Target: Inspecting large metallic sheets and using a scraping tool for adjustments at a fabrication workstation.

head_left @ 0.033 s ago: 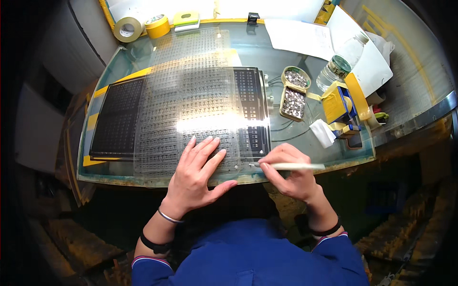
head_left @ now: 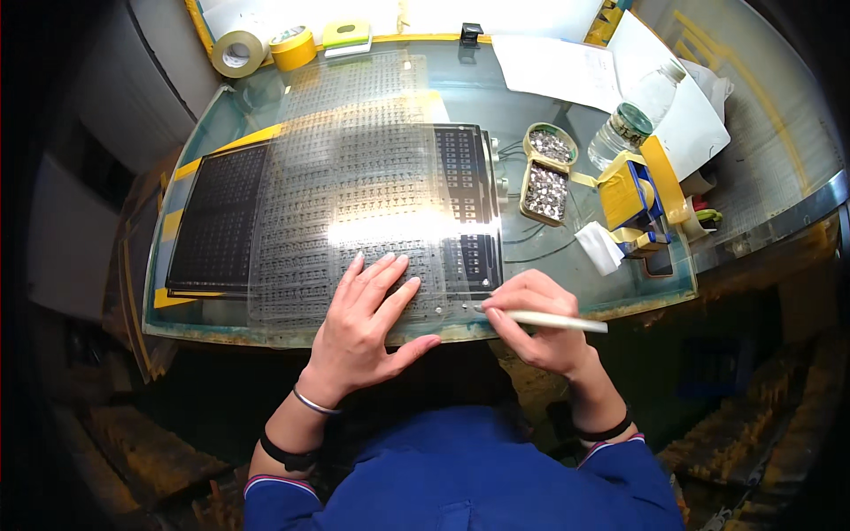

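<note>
My left hand [head_left: 363,327] lies flat with fingers spread on a clear sheet [head_left: 301,212] covered with rows of small dark marks. This sheet overlaps a black panel [head_left: 217,221], which shows at both sides. In a pinch, my right hand [head_left: 540,327] holds a slim white pen-like tool [head_left: 567,321] with its rear end pointing right. Its tip is at the near right of the sheet, partly hidden by my fingers. Tiny shiny bits [head_left: 439,310] lie close to that tip; their kind is too small to tell.
Right of the panel stand two small containers of shiny metal pieces [head_left: 544,190]. Farther right are a lidded jar [head_left: 620,134], a yellow-and-blue dispenser [head_left: 627,190] and a white folded wipe [head_left: 599,248]. Tape rolls [head_left: 239,55] and papers [head_left: 558,71] line the back.
The rear end of the white tool has dipped slightly toward me, and my right fingers have shifted a little. My left hand stays put on the sheet.
</note>
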The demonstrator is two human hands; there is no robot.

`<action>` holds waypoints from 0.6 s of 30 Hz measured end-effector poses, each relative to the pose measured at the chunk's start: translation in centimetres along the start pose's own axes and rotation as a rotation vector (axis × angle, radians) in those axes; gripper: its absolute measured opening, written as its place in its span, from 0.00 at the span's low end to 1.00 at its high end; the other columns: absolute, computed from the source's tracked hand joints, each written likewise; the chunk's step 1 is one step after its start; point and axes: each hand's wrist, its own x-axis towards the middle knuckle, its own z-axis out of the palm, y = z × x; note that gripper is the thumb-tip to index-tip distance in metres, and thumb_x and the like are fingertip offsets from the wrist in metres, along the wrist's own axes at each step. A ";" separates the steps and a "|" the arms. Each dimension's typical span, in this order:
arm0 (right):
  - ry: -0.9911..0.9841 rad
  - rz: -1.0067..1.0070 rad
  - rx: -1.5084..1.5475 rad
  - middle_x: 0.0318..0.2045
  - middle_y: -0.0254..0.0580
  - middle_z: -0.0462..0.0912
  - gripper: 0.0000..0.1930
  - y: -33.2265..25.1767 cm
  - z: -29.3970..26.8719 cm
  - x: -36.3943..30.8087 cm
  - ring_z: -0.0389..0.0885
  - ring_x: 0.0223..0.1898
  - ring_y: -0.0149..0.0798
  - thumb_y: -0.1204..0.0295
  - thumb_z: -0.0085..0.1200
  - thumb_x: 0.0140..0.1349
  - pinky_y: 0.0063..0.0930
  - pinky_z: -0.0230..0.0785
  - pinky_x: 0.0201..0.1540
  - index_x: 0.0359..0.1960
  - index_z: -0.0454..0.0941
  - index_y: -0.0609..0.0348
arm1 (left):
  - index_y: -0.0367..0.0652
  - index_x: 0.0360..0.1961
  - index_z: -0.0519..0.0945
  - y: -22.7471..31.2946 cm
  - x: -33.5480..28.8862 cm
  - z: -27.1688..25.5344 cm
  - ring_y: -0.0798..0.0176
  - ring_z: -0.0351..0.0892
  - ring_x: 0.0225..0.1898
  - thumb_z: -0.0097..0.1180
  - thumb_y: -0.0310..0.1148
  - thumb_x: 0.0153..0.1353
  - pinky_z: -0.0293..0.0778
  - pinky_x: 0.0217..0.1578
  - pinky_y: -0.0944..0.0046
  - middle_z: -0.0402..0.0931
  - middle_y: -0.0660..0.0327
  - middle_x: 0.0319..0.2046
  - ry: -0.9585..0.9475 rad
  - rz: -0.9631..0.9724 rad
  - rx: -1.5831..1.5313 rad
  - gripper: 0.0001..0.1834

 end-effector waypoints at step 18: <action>0.099 -0.155 -0.034 0.31 0.43 0.86 0.10 0.9 0.7 -2.2 0.87 0.35 0.45 0.82 0.66 0.45 0.39 0.80 0.46 0.31 0.84 0.62 | 0.39 0.50 0.81 1.6 0.8 1.4 0.53 0.76 0.56 0.71 0.33 0.50 0.70 0.62 0.46 0.78 0.56 0.52 -0.051 0.254 -0.072 0.25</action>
